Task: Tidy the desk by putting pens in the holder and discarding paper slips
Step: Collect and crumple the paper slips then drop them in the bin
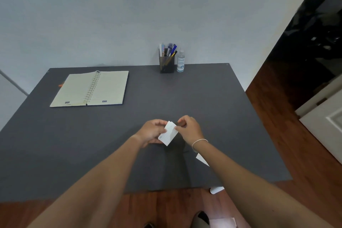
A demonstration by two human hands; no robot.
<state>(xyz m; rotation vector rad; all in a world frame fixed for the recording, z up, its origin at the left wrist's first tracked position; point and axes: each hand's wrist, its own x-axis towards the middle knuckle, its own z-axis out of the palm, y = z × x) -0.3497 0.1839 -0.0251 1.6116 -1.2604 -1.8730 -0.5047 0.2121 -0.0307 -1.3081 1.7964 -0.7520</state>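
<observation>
Above the middle of the dark grey desk [212, 109], my left hand [150, 131] and my right hand [189, 128] both pinch a small white paper slip [168, 133] with faint writing, one hand on each side. Another white paper slip [202, 159] lies on the desk, partly hidden under my right forearm. The dark pen holder [167, 65] stands at the desk's far edge with several pens [171, 50] upright in it.
An open spiral notebook [90, 89] lies at the far left. A clear sanitiser bottle [180, 61] stands right of the holder. A white object [216, 189] sits on the wooden floor [277, 98] below the front edge. A white door [327, 126] is at right.
</observation>
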